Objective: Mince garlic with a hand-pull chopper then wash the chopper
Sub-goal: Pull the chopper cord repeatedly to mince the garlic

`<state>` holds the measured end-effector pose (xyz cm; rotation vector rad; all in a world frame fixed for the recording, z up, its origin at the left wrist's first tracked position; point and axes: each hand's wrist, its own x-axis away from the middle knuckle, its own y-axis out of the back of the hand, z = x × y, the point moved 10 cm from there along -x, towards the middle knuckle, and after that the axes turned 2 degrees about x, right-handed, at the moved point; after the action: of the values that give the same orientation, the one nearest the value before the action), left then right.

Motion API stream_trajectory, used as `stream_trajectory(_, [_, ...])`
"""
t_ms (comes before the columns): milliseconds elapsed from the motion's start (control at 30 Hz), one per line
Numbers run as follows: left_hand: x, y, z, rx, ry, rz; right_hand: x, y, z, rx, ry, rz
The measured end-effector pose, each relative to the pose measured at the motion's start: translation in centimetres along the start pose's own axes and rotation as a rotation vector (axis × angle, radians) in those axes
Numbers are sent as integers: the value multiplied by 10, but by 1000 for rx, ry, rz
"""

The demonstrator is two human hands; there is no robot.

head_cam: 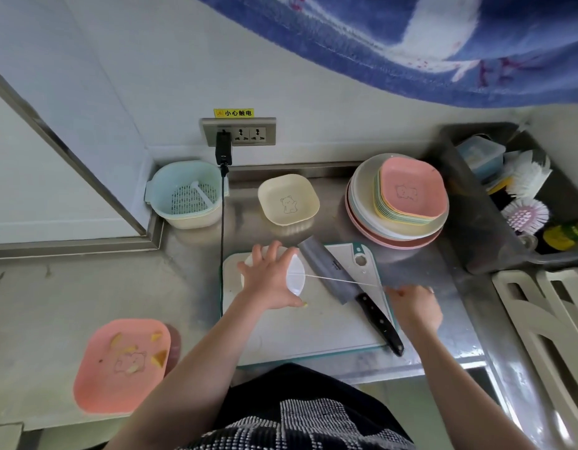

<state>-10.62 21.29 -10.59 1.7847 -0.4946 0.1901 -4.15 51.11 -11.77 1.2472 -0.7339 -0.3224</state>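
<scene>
We look down on a steel counter [407,274] where a white cutting board [313,323] lies in front of the person. On the board's far left part stands the hand-pull chopper [295,275], a white plastic tub with a clear lid. The left hand [268,282] lies spread over its top, fingers straight and splayed, pressing it down onto the board. From the chopper's right side a thin white cord [343,281] runs taut across to the right hand [414,303], whose fingers are curled round the cord's end (the pull handle itself is hidden inside the grip). The two hands are well apart, the cord stretched between them.

The cord crosses above a cleaver [333,274] that lies diagonally on the board, its black handle [380,323] pointing toward the near right corner. We cannot see any garlic inside the chopper.

On the counter to the near left sits a pink square dish [96,384] holding a few pale scraps. Behind the board stand a cream square dish [288,199], a blue strainer basket [187,193] in the corner, and a stack of plates and dishes [399,203]. To the far right is a sink [476,203] with brushes [528,177] in it.
</scene>
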Motion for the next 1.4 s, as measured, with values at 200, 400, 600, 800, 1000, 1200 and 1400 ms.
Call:
stream_trajectory(200, [0, 0, 0, -4, 5, 2, 38, -14, 92, 9, 282, 148])
stream_trajectory(400, [1, 2, 2, 16, 11, -4, 45, -15, 109, 44, 373, 121])
stream_trajectory(600, [2, 2, 1, 7, 9, 0, 10, 3, 5, -4, 30, 38])
stream_trajectory(800, [0, 0, 3, -2, 17, -16, 77, -16, 149, 41, 496, 173])
stream_trajectory(1000, [2, 3, 9, 29, 9, -36, 31, -9, 77, 26, 241, 84])
stream_trajectory(1200, [1, 2, 7, 4, 2, -15, 38, -5, 77, 4, 226, 105])
stream_trajectory(1400, [1, 1, 9, 16, -10, -13, 64, -21, 139, 41, 438, 172])
